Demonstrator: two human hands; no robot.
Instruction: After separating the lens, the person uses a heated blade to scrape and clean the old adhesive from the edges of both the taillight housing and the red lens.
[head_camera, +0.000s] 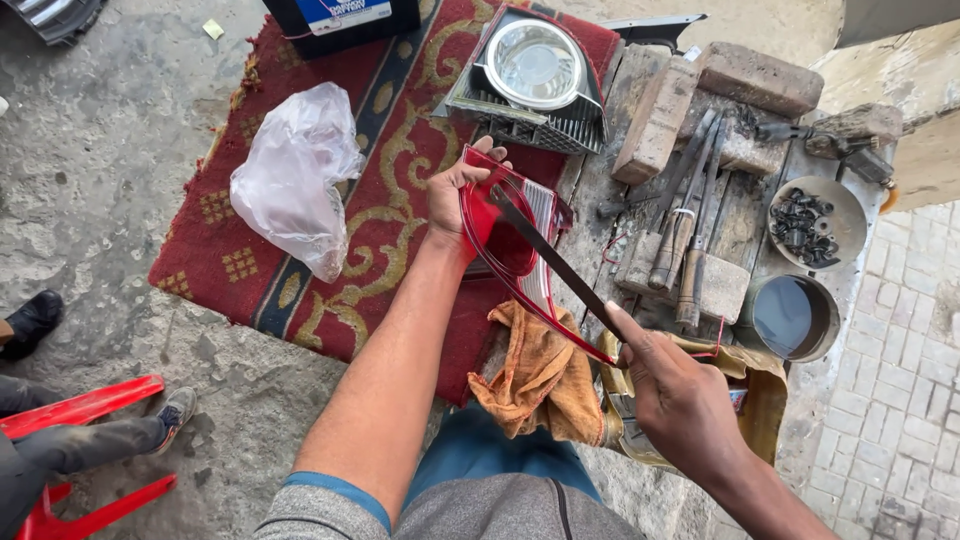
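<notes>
Left hand (452, 192) fingers clamp the red tail-lamp lens (510, 245) above the rug's (400, 130) right edge. Right hand (672, 392) fingers pinch a thin blade (550, 262) laid across it, orange rag (540, 375) below.

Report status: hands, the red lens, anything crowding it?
Left hand grips red lens by its top edge. Right hand holds thin blade laid across lens. Orange rag beneath; headlight beyond, apart.

outdoor roadside repair workshop: worn hand tools (685, 230), bricks (760, 78), bowl of bolts (815, 222) on concrete
</notes>
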